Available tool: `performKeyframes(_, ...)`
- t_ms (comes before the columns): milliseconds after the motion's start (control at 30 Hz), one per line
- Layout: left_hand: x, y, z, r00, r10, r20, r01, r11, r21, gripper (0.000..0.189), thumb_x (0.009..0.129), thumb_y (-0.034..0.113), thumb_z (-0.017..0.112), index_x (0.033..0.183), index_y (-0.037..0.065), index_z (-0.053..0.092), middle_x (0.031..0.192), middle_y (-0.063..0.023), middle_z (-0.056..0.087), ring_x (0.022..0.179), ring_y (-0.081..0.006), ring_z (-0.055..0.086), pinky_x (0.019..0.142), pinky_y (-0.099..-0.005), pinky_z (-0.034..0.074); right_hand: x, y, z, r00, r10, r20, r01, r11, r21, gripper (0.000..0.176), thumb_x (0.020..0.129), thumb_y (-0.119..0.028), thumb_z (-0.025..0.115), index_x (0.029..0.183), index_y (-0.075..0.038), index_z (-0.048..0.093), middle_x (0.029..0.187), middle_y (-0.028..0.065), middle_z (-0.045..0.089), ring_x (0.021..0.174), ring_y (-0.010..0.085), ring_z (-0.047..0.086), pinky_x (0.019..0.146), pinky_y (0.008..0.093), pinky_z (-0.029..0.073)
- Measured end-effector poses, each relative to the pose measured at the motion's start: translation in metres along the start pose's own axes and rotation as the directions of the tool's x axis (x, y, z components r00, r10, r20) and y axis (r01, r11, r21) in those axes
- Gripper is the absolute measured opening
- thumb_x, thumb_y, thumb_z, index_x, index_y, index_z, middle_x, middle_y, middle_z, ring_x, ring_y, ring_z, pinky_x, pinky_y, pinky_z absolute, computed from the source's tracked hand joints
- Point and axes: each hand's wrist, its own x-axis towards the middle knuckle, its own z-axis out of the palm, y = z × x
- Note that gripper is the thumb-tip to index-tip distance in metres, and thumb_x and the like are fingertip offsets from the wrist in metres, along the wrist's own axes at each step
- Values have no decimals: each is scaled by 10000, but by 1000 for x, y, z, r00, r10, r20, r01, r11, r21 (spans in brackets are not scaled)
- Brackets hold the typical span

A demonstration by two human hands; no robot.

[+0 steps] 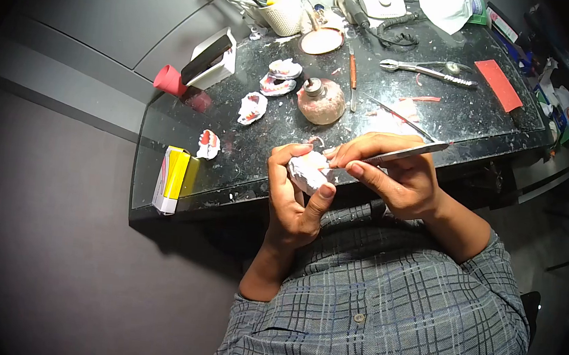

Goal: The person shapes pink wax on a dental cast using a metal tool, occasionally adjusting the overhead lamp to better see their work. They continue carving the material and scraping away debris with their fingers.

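Note:
My left hand (288, 208) is closed around a white plaster dental cast (306, 174), held just in front of the desk's near edge. In my right hand (402, 184) is a metal wax knife (419, 151), gripped like a pen. Its working end meets the cast near its right side, where my fingertips partly hide the contact. A thin pink curl (317, 140) shows just above the cast. Past my hands stands a round spirit burner (322, 105) with a metal neck. Another dental cast (252, 108) with pink wax lies to its left.
The dark desk (257, 182) also bears more casts (282, 76), a wooden-handled knife (353, 75), a slim tool (404, 119), a metal instrument (429, 72) and a red wax sheet (499, 86). A yellow-and-white box (172, 180) and red cup (169, 80) are at left.

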Motion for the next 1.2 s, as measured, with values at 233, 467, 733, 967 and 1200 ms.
performKeyframes(233, 3, 9, 4, 991, -124, 48, 132, 960, -248, 657, 947, 354, 720, 1373, 1, 366, 1231, -124, 544, 1134, -181, 517, 1042, -343, 386, -2, -2, 3, 998, 62, -7, -61, 991, 120, 125, 974, -12, 641, 1067, 48, 699, 1020, 123, 725, 918, 152, 685, 815, 282, 552)
performKeyframes(467, 3, -4, 10, 989, -145, 0, 133, 909, -396, 729, 929, 432, 724, 1374, -22, 367, 1222, -140, 560, 1084, -187, 575, 995, -334, 446, -3, -5, 8, 995, 93, -34, -88, 989, 123, 131, 984, -17, 628, 1070, 57, 694, 1023, 124, 718, 915, 146, 680, 817, 276, 554)
performKeyframes(733, 4, -11, 10, 985, -165, 47, 170, 899, -404, 751, 935, 469, 705, 1384, -23, 357, 1222, -131, 559, 986, -152, 559, 902, -304, 460, -3, 4, 4, 998, 56, -3, -55, 988, 144, 141, 983, -11, 634, 1084, 65, 696, 996, 124, 723, 904, 154, 687, 830, 295, 565)
performKeyframes(967, 7, -11, 2, 978, -197, 73, 210, 895, -394, 696, 982, 533, 577, 1361, -27, 411, 1180, -173, 616, 979, -216, 599, 864, -339, 478, -2, 6, 4, 946, 323, 19, -290, 822, 489, 165, 989, -61, 647, 1085, 66, 693, 1037, 124, 727, 979, 193, 705, 905, 325, 577)
performKeyframes(1200, 21, -14, -17, 876, -345, 336, 394, 112, -912, 572, 1047, 412, 396, 1250, -99, 554, 1242, -329, 573, 1074, -466, 627, 961, -561, 532, -1, 21, -7, 959, 170, -229, -37, 869, 493, 228, 1031, -197, 597, 1057, 20, 531, 959, 162, 710, 952, 282, 742, 867, 403, 624)
